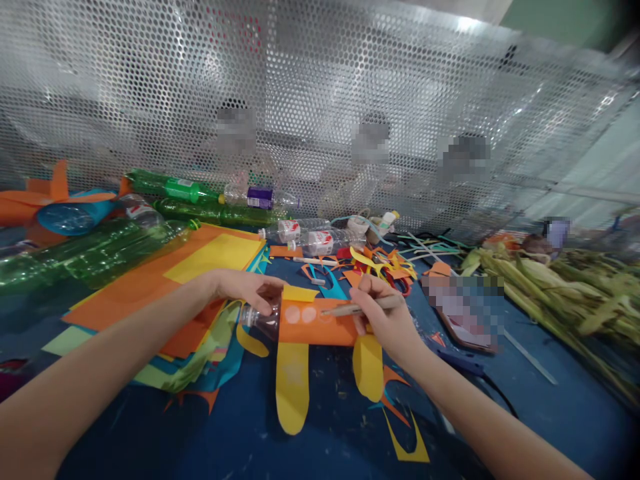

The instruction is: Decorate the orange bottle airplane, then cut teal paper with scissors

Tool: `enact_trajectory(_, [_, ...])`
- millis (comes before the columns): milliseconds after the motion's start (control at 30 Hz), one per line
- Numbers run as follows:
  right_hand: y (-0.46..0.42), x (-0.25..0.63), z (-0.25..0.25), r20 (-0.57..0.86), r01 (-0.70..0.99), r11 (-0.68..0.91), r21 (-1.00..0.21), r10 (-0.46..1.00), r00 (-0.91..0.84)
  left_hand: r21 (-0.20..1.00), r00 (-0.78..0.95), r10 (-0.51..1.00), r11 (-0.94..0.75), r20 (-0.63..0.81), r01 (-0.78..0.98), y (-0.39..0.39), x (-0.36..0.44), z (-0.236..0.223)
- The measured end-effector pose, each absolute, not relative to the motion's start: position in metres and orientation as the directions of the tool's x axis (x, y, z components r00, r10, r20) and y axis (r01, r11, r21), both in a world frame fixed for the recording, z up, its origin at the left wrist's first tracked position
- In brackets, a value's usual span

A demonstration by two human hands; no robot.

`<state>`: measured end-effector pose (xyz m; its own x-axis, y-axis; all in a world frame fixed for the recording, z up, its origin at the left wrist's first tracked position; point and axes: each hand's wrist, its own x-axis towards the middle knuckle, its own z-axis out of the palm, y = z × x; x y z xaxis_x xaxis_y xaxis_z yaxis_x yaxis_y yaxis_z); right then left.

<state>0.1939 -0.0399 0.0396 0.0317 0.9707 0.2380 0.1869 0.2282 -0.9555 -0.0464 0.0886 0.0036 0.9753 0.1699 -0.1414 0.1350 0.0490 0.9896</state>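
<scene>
Bare forearms point(95, 380) were stretched over dark-blue surface point(225, 440). Between them, clear plastic bottle point(267, 324) wrapped in orange paper point(320, 333) was gripped by left hand point(255, 291); grey pen point(344, 309) was pinched by right hand point(383, 320). Rounded yellow paper flaps point(293, 393) seemingly attached; two pale circles point(293, 314) filled, third circle point(325, 318) apparently unfilled.

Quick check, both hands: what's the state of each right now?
Left hand: closed on the clear plastic bottle, near its neck.
Right hand: closed around a pen, tip at the orange paper wrap.
</scene>
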Motion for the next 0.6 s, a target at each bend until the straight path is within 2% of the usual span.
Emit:
enact_trajectory(400, [-0.04, 0.1928, 0.0397, 0.215, 0.153, 0.216, -0.964, 0.976, -0.021, 0.989, 0.976, 0.166, 0.052, -0.143, 0.136, 0.0898, -0.0471, 0.0029])
enact_trajectory(600, [-0.0403, 0.1933, 0.0391, 0.213, 0.159, 0.212, -0.964, 0.977, -0.013, 0.992, 0.988, 0.099, 0.052, -0.116, 0.111, 0.0908, -0.0435, 0.0022])
